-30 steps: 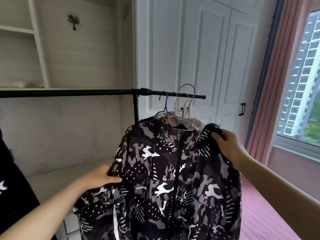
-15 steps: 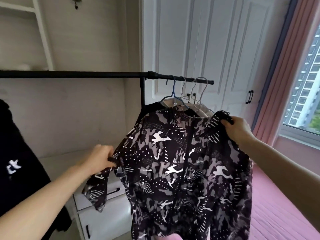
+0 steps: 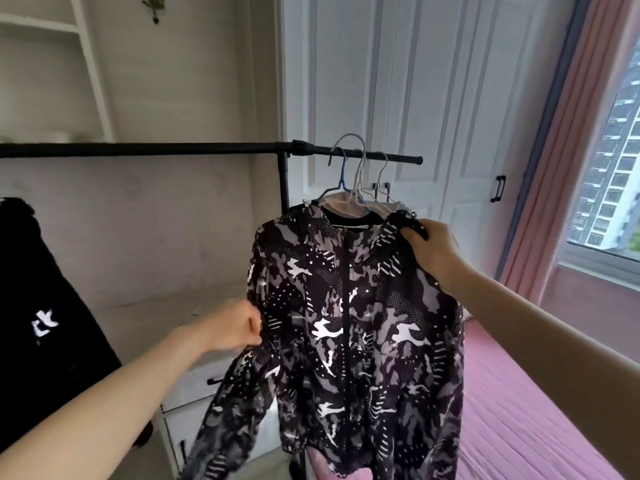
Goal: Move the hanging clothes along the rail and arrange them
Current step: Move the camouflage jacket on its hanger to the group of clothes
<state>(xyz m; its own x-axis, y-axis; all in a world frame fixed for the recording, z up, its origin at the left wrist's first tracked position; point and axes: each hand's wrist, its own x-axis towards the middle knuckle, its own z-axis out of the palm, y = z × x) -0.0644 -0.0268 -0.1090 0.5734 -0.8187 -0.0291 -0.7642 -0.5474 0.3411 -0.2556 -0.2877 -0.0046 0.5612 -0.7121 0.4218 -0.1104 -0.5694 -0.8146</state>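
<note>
jacket [image 3: 349, 323]: showing black, grey and white camouflage with dots and stripes
rail [image 3: 173, 148]: appearing black
hangers [image 3: 353, 181]: showing blue and white
curtain [image 3: 568, 161]: looking pink
garment at left [image 3: 38, 306]: showing black, white logo

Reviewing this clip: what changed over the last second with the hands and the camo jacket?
The left hand went from resting flat on the camo jacket to gripping the fabric at its sleeve side, pulling it outward. The right hand kept its grip on the other shoulder. The jacket stayed hanging near the end of the rail, and the black garment stayed at left.
</note>
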